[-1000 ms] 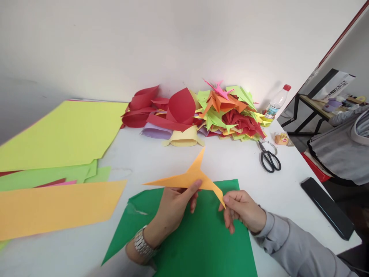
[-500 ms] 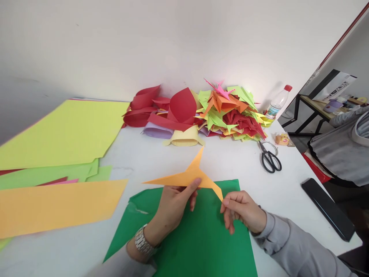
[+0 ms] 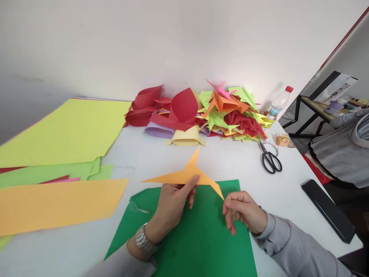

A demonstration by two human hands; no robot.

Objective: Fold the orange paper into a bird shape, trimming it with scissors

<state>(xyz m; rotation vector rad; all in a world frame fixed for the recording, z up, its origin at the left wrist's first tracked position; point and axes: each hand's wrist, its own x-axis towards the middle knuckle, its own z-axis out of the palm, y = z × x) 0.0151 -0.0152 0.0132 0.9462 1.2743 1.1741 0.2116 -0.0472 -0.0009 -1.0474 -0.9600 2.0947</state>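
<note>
Two hands: both grip one orange folded paper (image 3: pixel 187 175), held over the green sheet (image 3: pixel 196 238) at the near edge of the white worktop (image 3: pixel 161 154).
Left hand (image 3: pixel 173 202): the thumb on top and the fingers beneath pinch the paper's middle at its lower edge. A metal watch (image 3: pixel 142 240) is on the wrist.
Right hand (image 3: pixel 245 211): the thumb and forefinger close narrowly on the paper's near-right tip, the other fingers curl under, and the sleeve is grey.
Paper's shape: matte, pressed flat and thin, with three long sharp points. One runs left, one toward the far edge, one down to the right. Most of it lies left of the right hand's grip.
Green sheet: smooth and dark, with a crumple near its far-left corner.
Left edge: a large orange sheet (image 3: pixel 57 206), with a yellow-green sheet (image 3: pixel 66 130) beyond it.
Far edge: a pile of folded papers (image 3: pixel 230 111), spiky, in red, lime, orange and pink.
Right edge: black-handled scissors (image 3: pixel 270 158), and a clear plastic bottle (image 3: pixel 276 104) with a red cap at the far-right corner.
</note>
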